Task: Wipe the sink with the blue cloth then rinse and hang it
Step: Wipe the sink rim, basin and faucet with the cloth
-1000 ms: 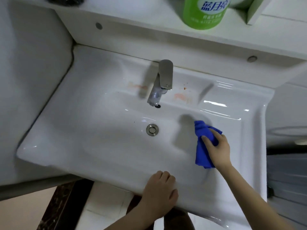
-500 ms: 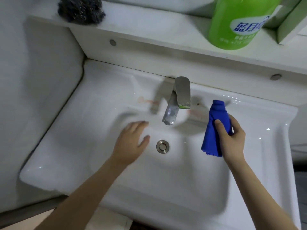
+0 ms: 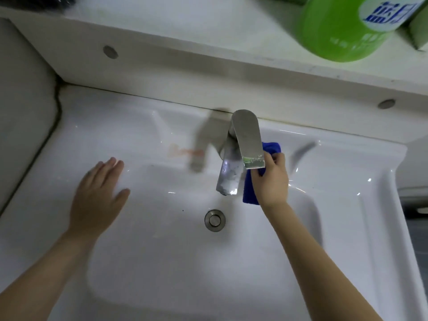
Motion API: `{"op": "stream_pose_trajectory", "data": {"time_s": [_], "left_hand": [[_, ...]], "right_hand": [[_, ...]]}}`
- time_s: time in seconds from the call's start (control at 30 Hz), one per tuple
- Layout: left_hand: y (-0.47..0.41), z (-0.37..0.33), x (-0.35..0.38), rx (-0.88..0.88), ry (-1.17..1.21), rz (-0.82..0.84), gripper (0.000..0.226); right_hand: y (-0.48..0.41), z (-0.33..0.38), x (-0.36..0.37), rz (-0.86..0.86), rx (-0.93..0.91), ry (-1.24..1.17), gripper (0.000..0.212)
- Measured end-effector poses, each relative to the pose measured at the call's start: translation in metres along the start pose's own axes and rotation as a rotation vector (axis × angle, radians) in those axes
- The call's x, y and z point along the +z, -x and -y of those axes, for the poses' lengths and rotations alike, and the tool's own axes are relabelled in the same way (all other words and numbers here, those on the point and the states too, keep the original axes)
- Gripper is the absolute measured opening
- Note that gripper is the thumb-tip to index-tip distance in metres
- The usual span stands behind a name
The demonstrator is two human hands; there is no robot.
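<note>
**A:** Quick status?

**B:** My right hand (image 3: pixel 271 181) has its fingers curled round the blue cloth (image 3: pixel 250 192). The cloth is bunched up, just right of the faucet (image 3: pixel 246 140), at the back of the sink (image 3: pixel 347 205). My left hand (image 3: pixel 97 198) is spread, fingers straight, over the basin's left slope. Can't tell if it's touching.

**A:** Stage?

**B:** Wiping, I'd say. There's an orange stain (image 3: pixel 185 152) left of the faucet base, not cleaned yet. I see no water running.

**A:** What goes wrong from here?

**B:** First, my knuckles are right under the lever. One careless swipe could knock it and start water early, so splash. Second, the cloth is wadded, so little of it meets the ceramic. It would likely smear that stain, not lift it. Third, to reach the stain I must pass the cloth round the spout, and it could snag there. Fourth, the glaze looks slick, so if I lean on the left hand it may skid toward the drain (image 3: pixel 215 220).

**A:** Anything above?

**B:** The green bottle (image 3: pixel 342 31) sits on the shelf (image 3: pixel 208 26), close to its edge. Lifting the hand fast could tip it. No hanging spot in view either.
</note>
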State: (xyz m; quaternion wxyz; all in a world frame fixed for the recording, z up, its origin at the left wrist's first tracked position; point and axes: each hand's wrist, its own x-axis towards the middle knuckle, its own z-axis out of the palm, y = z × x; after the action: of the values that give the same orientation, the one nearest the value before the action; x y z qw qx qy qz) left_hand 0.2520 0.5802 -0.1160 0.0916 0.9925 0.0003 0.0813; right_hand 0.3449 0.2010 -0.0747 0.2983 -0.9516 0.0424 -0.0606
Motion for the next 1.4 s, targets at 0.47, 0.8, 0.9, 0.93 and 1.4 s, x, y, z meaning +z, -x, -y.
{"op": "stream_pose_trajectory", "data": {"time_s": [0.47, 0.8, 0.9, 0.93, 1.4], "left_hand": [[-0.005, 0.006, 0.004, -0.018, -0.044, 0.072, 0.066], [-0.006, 0.005, 0.005, -0.019, -0.075, 0.084, 0.066], [-0.008, 0.007, 0.005, -0.005, -0.087, 0.094, 0.065], [-0.008, 0.005, 0.004, -0.004, -0.085, 0.097, 0.065], [-0.009, -0.009, -0.008, -0.071, -0.032, 0.095, 0.069]], "right_hand": [[-0.009, 0.001, 0.01, -0.049, 0.089, -0.131, 0.029], [-0.012, -0.032, -0.013, -0.177, 0.271, -0.005, 0.03], [-0.006, 0.003, 0.011, -0.067, 0.126, -0.149, 0.03], [0.0, 0.007, 0.013, 0.012, 0.029, -0.153, 0.029], [-0.004, -0.01, 0.0, -0.058, 0.072, -0.098, 0.031]]}}
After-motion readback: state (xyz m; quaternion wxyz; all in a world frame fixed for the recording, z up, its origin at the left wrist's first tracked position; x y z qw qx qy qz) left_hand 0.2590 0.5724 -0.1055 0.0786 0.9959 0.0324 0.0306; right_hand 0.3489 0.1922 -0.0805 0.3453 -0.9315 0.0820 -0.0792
